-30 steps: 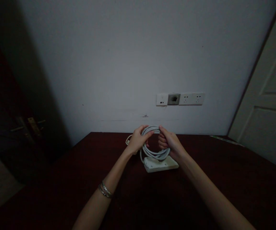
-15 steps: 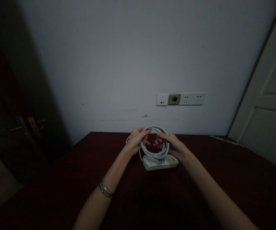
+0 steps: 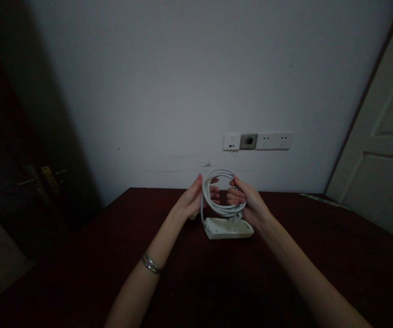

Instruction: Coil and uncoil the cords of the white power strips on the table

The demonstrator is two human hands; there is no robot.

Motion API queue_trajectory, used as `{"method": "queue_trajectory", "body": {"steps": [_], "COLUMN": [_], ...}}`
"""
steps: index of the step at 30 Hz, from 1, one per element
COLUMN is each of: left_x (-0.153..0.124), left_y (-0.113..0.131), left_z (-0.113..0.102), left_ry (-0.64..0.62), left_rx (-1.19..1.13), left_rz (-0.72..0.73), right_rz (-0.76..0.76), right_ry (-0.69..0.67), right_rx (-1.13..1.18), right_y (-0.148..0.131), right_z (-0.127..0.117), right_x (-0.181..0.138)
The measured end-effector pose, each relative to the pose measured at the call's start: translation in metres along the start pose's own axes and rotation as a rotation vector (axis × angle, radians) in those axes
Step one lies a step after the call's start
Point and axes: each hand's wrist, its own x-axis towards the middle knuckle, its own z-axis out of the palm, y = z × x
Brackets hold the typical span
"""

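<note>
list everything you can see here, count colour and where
coiled cable: one, white, held up between both hands
power strip: one, white, right under the coil, above the table's far part
table: one, dark red-brown, fills the lower view
wall plates: four in a row, three white and one grey, on the wall above the hands
wall: one, pale grey, behind the table
dark door: one, far left, with a brass handle
white door: one, far right
bracelets: seemingly two, silver, on the left wrist
left hand: one, grip on the coil's left side
right hand: one, grip on the coil's right side
</note>
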Motion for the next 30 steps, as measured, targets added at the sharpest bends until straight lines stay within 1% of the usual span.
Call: {"method": "queue_trajectory", "body": {"steps": [2, 4, 6, 8, 9, 11, 14, 16, 17, 20, 23, 25, 26, 28, 30], "left_x": [-0.004, -0.006, -0.008, -0.009, -0.009, -0.009, -0.009, -0.008, -0.007, -0.004, 0.0, 0.005, 0.007, 0.013, 0.017], "left_y": [0.001, -0.001, -0.005, -0.008, -0.009, -0.009, -0.006, -0.006, -0.006, -0.009, -0.013, -0.017, -0.02, -0.027, -0.035], "left_z": [-0.013, -0.027, -0.039, -0.043, -0.042, -0.035, -0.021, -0.014, -0.011, -0.006, -0.005, -0.006, -0.006, -0.006, -0.004], "left_ry": [-0.125, -0.218, -0.303, -0.37, -0.383, -0.369, -0.322, -0.254, -0.196, 0.037, 0.307, 0.467, 0.525, 0.603, 0.641], "left_rx": [-0.002, 0.04, 0.165, 0.347, 0.441, 0.604, 0.854, 1.023, 1.086, 1.16, 1.184, 1.137, 1.078, 0.916, 0.739], "left_rz": [0.022, 0.052, 0.049, -0.002, -0.032, -0.061, -0.019, 0.045, 0.082, 0.208, 0.353, 0.399, 0.402, 0.385, 0.354], "right_rz": [-0.017, -0.029, -0.048, -0.072, -0.084, -0.101, -0.099, -0.086, -0.083, -0.104, -0.208, -0.283, -0.309, -0.349, -0.393], "right_ry": [0.02, 0.029, 0.033, 0.032, 0.027, 0.008, -0.021, -0.029, -0.033, -0.026, 0.015, 0.062, 0.094, 0.17, 0.237], "right_rx": [0.023, 0.042, 0.061, 0.061, 0.046, -0.017, -0.123, -0.145, -0.133, -0.04, 0.042, 0.067, 0.079, 0.117, 0.127], "right_y": [-0.011, -0.024, -0.038, -0.052, -0.058, -0.067, -0.078, -0.083, -0.086, -0.09, -0.084, -0.071, -0.062, -0.04, -0.017], "right_z": [0.005, 0.012, 0.02, 0.028, 0.032, 0.04, 0.05, 0.056, 0.058, 0.06, 0.056, 0.049, 0.045, 0.037, 0.028], "right_x": [0.001, 0.004, 0.007, 0.011, 0.013, 0.017, 0.021, 0.023, 0.025, 0.03, 0.035, 0.038, 0.039, 0.04, 0.041]}}
